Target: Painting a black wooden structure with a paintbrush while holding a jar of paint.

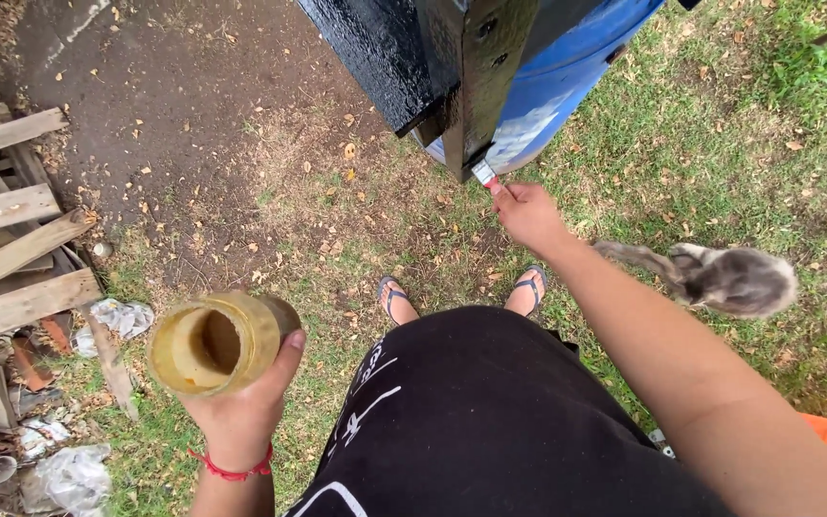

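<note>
The right hand (pixel 526 213) reaches forward and up, arm nearly straight, fingers closed around the red handle of a small paintbrush (pixel 485 176). The brush's metal band and bristle end point up and to the left, touching the lower corner of the black-painted board (pixel 476 77), which looks wet and glossy. So the brush's long axis runs roughly in line w/ the forearm, tip against the wood, handle back toward the body.

The left hand (pixel 241 407) sits well apart, low and to the left, near the waist. It's wrapped around a yellowish plastic jar (pixel 212 343) held tilted, its open mouth facing left and slightly toward the camera (inside looks stained, contents can't be made out). Thumb shows on the jar's right side; the other fingers are hidden behind it. A red string bracelet (pixel 234 470) circles that wrist.

The right hand is clearly the nearer one to the board; the jar lies back and left of the brush, w/ open grass between them.

Behind the board stands a blue barrel (pixel 567 72). A grey cat (pixel 720 278) is on the grass just right of the right forearm. Old wooden planks (pixel 11 249) and scraps lie at far left. Feet in sandals (pixel 392 297) are below the board.
</note>
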